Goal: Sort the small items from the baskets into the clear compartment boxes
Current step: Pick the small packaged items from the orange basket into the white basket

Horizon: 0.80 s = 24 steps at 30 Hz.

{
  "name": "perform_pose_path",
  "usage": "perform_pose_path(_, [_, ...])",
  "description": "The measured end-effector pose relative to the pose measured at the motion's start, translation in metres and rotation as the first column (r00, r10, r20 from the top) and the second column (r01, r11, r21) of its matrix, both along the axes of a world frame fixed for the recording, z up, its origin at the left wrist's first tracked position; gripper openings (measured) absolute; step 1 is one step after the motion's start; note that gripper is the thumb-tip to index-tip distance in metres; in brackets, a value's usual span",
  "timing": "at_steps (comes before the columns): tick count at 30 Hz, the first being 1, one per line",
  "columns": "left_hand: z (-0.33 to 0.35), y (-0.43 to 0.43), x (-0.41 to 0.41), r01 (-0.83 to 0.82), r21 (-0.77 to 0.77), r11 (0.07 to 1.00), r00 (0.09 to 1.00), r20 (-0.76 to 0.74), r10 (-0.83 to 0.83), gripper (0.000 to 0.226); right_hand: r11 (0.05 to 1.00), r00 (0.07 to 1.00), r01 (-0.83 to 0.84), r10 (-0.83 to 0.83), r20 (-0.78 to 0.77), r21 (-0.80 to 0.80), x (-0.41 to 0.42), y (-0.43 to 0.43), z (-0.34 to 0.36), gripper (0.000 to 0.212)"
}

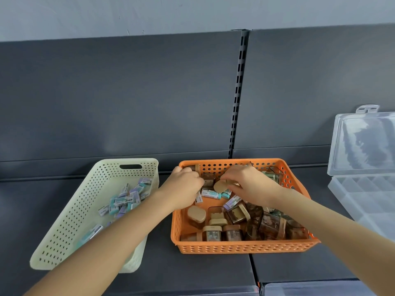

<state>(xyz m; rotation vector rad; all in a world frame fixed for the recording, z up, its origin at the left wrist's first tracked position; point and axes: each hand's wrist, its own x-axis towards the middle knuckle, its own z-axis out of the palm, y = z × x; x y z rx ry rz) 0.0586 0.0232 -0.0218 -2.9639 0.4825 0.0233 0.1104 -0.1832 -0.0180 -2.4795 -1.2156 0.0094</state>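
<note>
While the right hand (250, 186) pinches it at the far end of the orange perforated plastic basket (245, 247): small beige-capped brown plastic tub (220, 185), likely light, rigid, slick; grip across cap. Grip of left hand (186, 184) curled, contents unclear.

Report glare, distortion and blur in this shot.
Head view: the wide-angle lens bows the edges of the dark grey shelf; pale reflections wash over the clear plastic compartment box lid; light is soft, with only faint shadows beside the orange perforated plastic basket and cream perforated plastic basket; the left hand, right hand and the beige-lidded jar it pinches look slightly soft.
</note>
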Motion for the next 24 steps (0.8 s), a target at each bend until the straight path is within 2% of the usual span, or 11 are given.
perform_pose_path(6, [-0.007, -0.009, 0.007, 0.048, 0.274, 0.961, 0.995, 0.072, -0.070, 0.025, 0.999, 1.000, 0.008, -0.008, -0.006, 0.034, 0.004, -0.001, -0.004, 0.024])
perform_pose_path(16, [-0.001, -0.013, 0.009, 0.252, 0.334, 0.908, 0.968, -0.083, -0.238, 0.031, 0.997, 0.999, 0.050, -0.049, -0.016, 0.060, 0.004, -0.009, -0.002, 0.022])
perform_pose_path(22, [-0.007, -0.017, 0.018, 0.347, 0.470, 0.811, 0.932, -0.075, -0.355, 0.020, 0.996, 0.997, 0.066, -0.063, -0.038, 0.064, 0.001, -0.010, -0.001, 0.023])
perform_pose_path(24, [-0.007, -0.016, 0.021, 0.384, 0.439, 0.812, 0.916, -0.072, -0.395, 0.018, 0.995, 0.997, 0.074, -0.071, -0.044, 0.069, 0.001, -0.010, -0.001, 0.024])
